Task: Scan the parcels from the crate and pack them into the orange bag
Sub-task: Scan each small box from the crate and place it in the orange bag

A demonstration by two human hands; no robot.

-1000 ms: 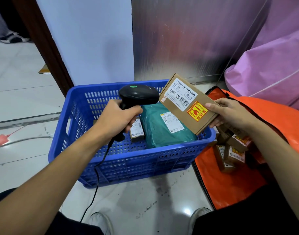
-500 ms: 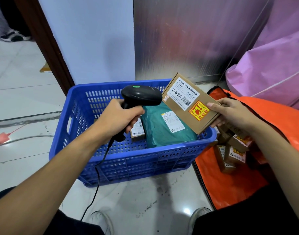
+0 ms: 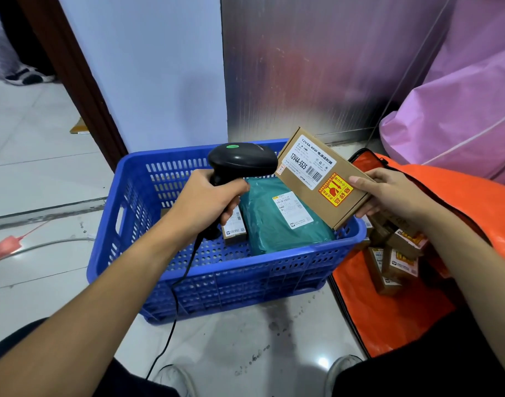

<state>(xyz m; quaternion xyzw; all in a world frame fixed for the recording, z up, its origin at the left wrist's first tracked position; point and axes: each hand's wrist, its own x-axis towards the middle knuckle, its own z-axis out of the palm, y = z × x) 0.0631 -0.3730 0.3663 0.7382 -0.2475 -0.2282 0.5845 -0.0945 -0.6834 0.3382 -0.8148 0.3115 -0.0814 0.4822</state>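
Cardboard box [image 3: 320, 179] white label: "12V4A 48W", "12V4A-5525", barcode; other labels too small to read.

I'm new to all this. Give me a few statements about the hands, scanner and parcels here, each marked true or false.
1. The left hand grips the scanner. True.
2. The right hand holds the green parcel. False: it holds a brown box; the green parcel lies in the crate.
3. The crate is blue. True.
4. The orange bag holds no parcels. False: several small boxes lie in it.
5. The scanner is cordless. False: a black cable hangs from its handle.
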